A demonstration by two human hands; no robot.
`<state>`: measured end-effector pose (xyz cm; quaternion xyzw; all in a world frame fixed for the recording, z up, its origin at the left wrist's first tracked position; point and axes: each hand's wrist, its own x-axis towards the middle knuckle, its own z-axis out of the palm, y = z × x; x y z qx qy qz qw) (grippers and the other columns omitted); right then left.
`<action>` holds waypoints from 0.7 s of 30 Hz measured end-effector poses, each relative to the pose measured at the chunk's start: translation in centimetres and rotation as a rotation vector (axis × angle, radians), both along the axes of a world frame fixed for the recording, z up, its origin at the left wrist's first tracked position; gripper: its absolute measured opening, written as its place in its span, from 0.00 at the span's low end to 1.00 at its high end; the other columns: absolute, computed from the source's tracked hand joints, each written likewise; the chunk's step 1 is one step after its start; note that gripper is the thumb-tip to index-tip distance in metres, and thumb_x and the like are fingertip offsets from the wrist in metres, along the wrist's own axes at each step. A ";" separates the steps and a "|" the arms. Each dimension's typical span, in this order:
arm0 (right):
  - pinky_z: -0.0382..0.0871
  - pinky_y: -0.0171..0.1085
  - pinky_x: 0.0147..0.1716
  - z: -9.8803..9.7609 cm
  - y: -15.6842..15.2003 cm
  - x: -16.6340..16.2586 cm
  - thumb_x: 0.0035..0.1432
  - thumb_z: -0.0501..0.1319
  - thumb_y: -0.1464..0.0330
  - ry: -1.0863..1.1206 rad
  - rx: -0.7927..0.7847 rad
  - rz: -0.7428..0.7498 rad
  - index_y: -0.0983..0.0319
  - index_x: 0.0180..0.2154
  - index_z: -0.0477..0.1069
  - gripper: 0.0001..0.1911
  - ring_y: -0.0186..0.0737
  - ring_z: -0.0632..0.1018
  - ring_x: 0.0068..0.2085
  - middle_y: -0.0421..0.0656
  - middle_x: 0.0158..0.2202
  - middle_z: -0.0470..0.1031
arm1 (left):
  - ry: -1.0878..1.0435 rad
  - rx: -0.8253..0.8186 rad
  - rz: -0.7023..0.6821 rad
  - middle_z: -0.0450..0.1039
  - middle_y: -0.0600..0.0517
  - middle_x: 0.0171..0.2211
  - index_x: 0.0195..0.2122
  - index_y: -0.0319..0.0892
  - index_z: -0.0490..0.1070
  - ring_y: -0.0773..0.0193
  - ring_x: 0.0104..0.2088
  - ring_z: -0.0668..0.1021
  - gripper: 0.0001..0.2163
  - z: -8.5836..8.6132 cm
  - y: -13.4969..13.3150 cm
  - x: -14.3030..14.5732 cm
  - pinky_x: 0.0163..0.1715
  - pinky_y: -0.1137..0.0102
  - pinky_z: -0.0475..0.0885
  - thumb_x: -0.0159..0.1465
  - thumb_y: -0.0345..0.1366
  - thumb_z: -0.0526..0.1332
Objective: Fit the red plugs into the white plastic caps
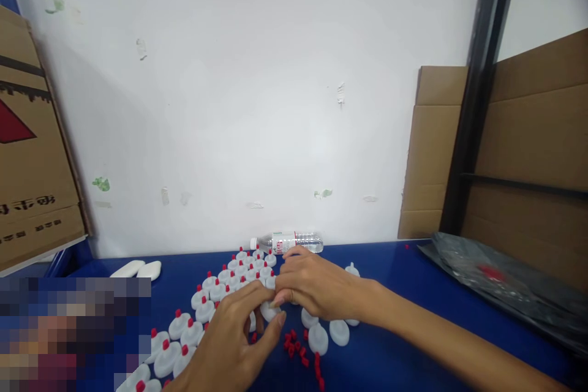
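My left hand (234, 334) and my right hand (316, 286) meet over a blue table (413, 294), fingers pinched together on a small white plastic cap (270, 311). Several white caps with red tips (209, 306) stand in rows to the left, running from the near edge toward the wall. A few white caps without tips (328, 335) lie under my right wrist. Loose red tips (301, 352) are scattered just in front of them.
A clear water bottle (289, 241) lies on its side by the white wall. Two white oval pieces (138, 269) rest at the far left. Cardboard boxes (32, 153) stand left and right, a dark plastic bag (509, 285) lies at the right.
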<state>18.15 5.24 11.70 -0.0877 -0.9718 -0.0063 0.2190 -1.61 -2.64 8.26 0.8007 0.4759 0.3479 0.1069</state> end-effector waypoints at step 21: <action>0.63 0.36 0.41 0.3 1.1 0.8 0.78 0.47 0.63 0.116 -0.139 -0.107 0.62 0.35 0.69 0.20 0.36 0.72 0.35 0.40 0.32 0.72 | -1.026 -0.490 -0.158 0.54 0.60 0.18 0.20 0.41 0.66 0.72 0.19 0.52 0.21 0.7 0.6 -0.8 0.19 0.73 0.50 0.64 0.50 0.62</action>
